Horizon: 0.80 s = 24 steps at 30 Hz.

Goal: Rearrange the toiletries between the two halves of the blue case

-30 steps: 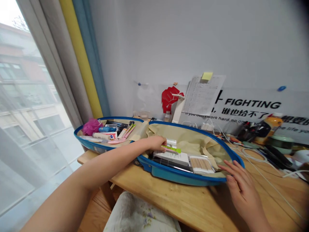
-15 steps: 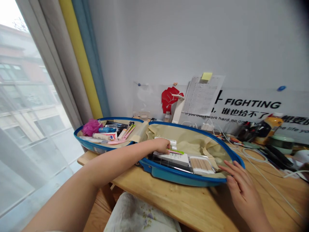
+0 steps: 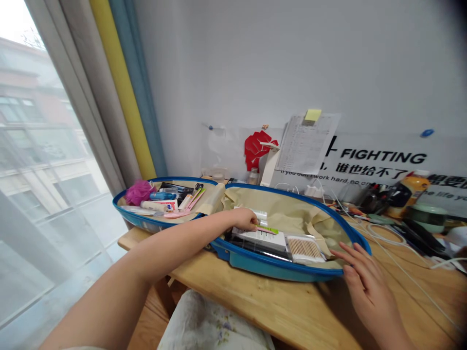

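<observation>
My left hand (image 3: 245, 218) reaches into the right half of an open blue case (image 3: 280, 270). Its fingers are closed on a slim pink-and-green item (image 3: 268, 230), whose exact kind I cannot make out. That item lies just over a white box (image 3: 264, 238). Beside the box is a clear pack of cotton swabs (image 3: 304, 248), and a dark flat packet (image 3: 255, 248) runs along the near wall. White cylindrical things (image 3: 261, 215) sit behind my fingers. My right hand (image 3: 368, 284) is open, fingers spread at the case's right rim.
The case's left half holds a purple bath puff (image 3: 139, 192), a blue bottle (image 3: 162, 196) and pink items (image 3: 178, 213). On the wooden desk (image 3: 292, 306), white cables (image 3: 386, 236), an orange bottle (image 3: 408, 194) and a green-lidded jar (image 3: 425, 216) stand to the right.
The slim pink-and-green item has turned or shifted slightly in my left hand, showing more pink. My right hand has stayed at the rim.
</observation>
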Available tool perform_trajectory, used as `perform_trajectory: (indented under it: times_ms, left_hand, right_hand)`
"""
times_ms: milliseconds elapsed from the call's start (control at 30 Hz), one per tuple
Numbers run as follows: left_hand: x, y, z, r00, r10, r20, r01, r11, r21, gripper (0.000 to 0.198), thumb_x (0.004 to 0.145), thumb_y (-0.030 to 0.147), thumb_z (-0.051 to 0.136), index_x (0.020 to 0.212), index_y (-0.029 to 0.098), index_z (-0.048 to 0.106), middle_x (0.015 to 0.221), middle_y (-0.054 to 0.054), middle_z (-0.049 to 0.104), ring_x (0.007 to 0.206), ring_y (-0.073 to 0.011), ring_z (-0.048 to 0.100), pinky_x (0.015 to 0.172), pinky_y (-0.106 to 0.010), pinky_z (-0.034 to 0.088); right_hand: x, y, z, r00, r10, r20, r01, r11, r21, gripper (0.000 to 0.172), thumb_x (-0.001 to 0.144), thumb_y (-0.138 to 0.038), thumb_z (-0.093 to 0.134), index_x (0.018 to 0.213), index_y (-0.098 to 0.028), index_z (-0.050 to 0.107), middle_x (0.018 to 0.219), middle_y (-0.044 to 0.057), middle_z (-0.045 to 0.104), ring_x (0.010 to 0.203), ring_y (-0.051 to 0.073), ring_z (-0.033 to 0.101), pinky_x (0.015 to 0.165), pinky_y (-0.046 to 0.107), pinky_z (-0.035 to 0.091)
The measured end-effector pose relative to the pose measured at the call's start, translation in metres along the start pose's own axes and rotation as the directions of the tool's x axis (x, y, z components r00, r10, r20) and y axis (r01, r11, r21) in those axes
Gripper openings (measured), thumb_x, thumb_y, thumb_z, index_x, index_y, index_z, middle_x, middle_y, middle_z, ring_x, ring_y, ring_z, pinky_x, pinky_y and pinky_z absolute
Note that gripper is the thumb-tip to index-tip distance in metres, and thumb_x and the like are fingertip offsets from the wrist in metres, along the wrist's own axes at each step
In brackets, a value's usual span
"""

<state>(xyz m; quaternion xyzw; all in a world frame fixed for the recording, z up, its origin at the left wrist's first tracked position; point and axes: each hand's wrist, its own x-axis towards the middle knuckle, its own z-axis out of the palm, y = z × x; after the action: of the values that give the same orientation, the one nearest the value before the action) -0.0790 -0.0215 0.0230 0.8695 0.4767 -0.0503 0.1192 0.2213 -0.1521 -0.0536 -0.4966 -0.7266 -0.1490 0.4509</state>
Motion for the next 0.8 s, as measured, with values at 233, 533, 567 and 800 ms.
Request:
perform_trajectory:
  times_ms: [233, 533, 567, 800]
  left_hand:
    - [-0.015, 0.001, -0.020, 0.994, -0.029, -0.107, 0.022, 0.997, -0.071, 0.039, 0.080, 0.047, 0.064, 0.114, 0.027, 0.065, 0.117, 0.001, 0.067, 0.102, -0.0155, 0.062, 0.083, -0.019, 0.045]
    - [-0.059, -0.110, -0.066, 0.811, -0.527, -0.252, 0.513, 0.849, -0.124, 0.037, 0.091, 0.038, 0.055, 0.120, 0.016, 0.055, 0.122, -0.009, 0.057, 0.105, -0.0220, 0.058, 0.088, -0.044, 0.051]
    - [-0.065, -0.121, -0.064, 0.792, -0.568, -0.223, 0.557, 0.822, -0.116, 0.037, 0.090, 0.038, 0.057, 0.120, 0.016, 0.055, 0.121, -0.009, 0.057, 0.104, -0.0219, 0.059, 0.087, -0.043, 0.052]
    - [-0.080, -0.149, -0.041, 0.757, -0.643, -0.113, 0.641, 0.765, -0.059, 0.036, 0.090, 0.037, 0.057, 0.119, 0.016, 0.056, 0.120, -0.008, 0.058, 0.103, -0.0216, 0.059, 0.086, -0.041, 0.052]
  right_hand:
    - [0.001, 0.001, 0.000, 1.000, 0.018, 0.010, -0.019, 1.000, 0.013, 0.040, 0.093, -0.046, 0.035, 0.103, -0.023, 0.065, 0.117, 0.009, 0.065, 0.127, 0.029, 0.048, 0.101, 0.050, 0.043]
    - [0.002, -0.001, 0.000, 0.999, 0.045, 0.013, -0.045, 0.999, 0.031, 0.041, 0.092, -0.047, 0.035, 0.103, -0.022, 0.066, 0.117, 0.010, 0.065, 0.128, 0.031, 0.047, 0.100, 0.053, 0.042]
    - [0.001, 0.000, 0.000, 0.999, 0.046, 0.015, -0.046, 0.998, 0.031, 0.041, 0.092, -0.048, 0.035, 0.103, -0.022, 0.066, 0.117, 0.010, 0.065, 0.128, 0.031, 0.047, 0.101, 0.054, 0.042]
    - [0.001, 0.001, 0.001, 0.998, 0.057, 0.015, -0.057, 0.998, 0.028, 0.043, 0.091, -0.049, 0.035, 0.102, -0.023, 0.067, 0.117, 0.009, 0.065, 0.127, 0.031, 0.048, 0.101, 0.053, 0.042]
